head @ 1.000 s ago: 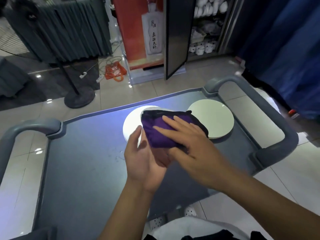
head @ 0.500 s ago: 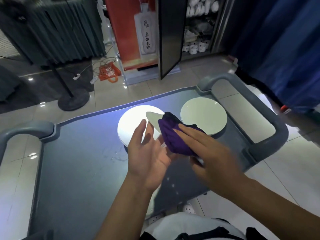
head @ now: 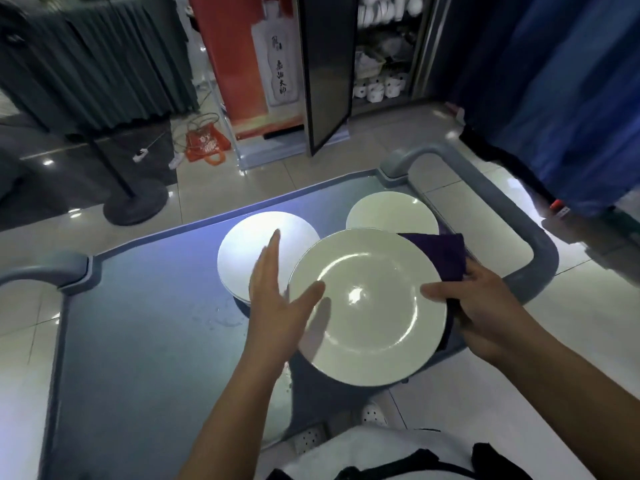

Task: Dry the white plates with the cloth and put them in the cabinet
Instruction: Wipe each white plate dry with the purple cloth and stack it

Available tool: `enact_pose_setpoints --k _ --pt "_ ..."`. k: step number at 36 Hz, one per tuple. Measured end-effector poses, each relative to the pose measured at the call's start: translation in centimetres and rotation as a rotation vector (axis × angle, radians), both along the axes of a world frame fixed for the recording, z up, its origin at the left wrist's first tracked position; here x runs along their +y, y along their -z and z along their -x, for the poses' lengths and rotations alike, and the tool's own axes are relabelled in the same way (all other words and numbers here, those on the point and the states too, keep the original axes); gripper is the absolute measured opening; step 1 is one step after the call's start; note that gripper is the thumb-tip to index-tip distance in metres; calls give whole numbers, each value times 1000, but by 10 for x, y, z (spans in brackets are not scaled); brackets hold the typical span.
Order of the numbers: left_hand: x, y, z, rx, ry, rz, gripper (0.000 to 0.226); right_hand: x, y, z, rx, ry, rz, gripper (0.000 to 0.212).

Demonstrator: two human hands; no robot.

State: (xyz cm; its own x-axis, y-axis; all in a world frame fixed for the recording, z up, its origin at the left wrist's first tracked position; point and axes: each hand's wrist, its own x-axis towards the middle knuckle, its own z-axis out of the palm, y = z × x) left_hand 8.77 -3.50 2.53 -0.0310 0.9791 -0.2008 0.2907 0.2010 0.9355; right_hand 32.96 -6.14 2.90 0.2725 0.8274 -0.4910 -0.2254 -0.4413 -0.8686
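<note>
A white plate is held face up over the grey cart top. My right hand pinches its right rim, thumb on top, with the purple cloth bunched under the fingers behind the plate. My left hand is at the plate's left rim, fingers straight, thumb lying on the rim. A stack of white plates sits on the cart behind my left hand. Another white plate lies at the cart's far right. The cabinet stands beyond the cart with its dark door swung open.
Grey handle bars curve around the cart's right end and left end. Water drops lie on the cart top. On the floor are a stand with a round base, an orange bag and a red poster board. Blue fabric hangs right.
The plate has turned from edge-on to face up. The cloth has gone from the plate's face to behind its right rim under my right hand. My left hand moved to the left rim.
</note>
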Motion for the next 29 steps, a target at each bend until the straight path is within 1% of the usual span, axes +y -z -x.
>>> enact_pose_setpoints --k 1,3,5,7,9,10,12,14,16,17,18,20,22,24,26,27,29 --pt "-1 4 4 -93 8 88 81 0 4 -3 29 20 21 40" --pt "-5 12 9 -381 93 304 71 0 11 -8 68 50 63 38" --pt "-11 18 9 -699 146 476 65 1 14 -11 104 74 88 37" --pt "-17 23 4 -949 155 553 68 3 13 -11 115 81 88 37" --pt "-19 27 0 -1075 156 538 76 5 11 -12 104 75 75 36" --pt "-19 28 -1 -1099 162 516 76 7 9 -12 90 69 68 34" --pt "-17 27 -2 -1082 175 476 65 12 2 -14 59 84 53 28" --pt "-16 26 0 -1069 144 445 61 18 -10 -15 19 118 5 17" --pt "-16 21 1 -1025 116 395 72 23 -23 -11 -104 128 -100 12" --pt "-16 19 1 -985 118 357 78 25 -29 -8 -218 102 -169 14" --pt "-16 17 0 -944 133 318 83 27 -34 -5 -352 49 -251 18" --pt "-15 13 -1 -857 158 263 88 31 -41 2 -581 -125 -432 32" --pt "-14 11 -4 -814 180 235 88 39 -42 12 -716 -344 -552 50" --pt "-15 9 -7 -825 195 225 87 48 -34 24 -857 -596 -591 58" --pt "-16 5 -7 -843 168 209 85 54 -22 37 -1024 -775 -579 58" --pt "-16 3 -6 -853 145 196 86 56 -16 41 -1057 -801 -573 58" --pt "-18 2 -3 -872 104 178 89 59 -12 45 -1034 -792 -579 57"
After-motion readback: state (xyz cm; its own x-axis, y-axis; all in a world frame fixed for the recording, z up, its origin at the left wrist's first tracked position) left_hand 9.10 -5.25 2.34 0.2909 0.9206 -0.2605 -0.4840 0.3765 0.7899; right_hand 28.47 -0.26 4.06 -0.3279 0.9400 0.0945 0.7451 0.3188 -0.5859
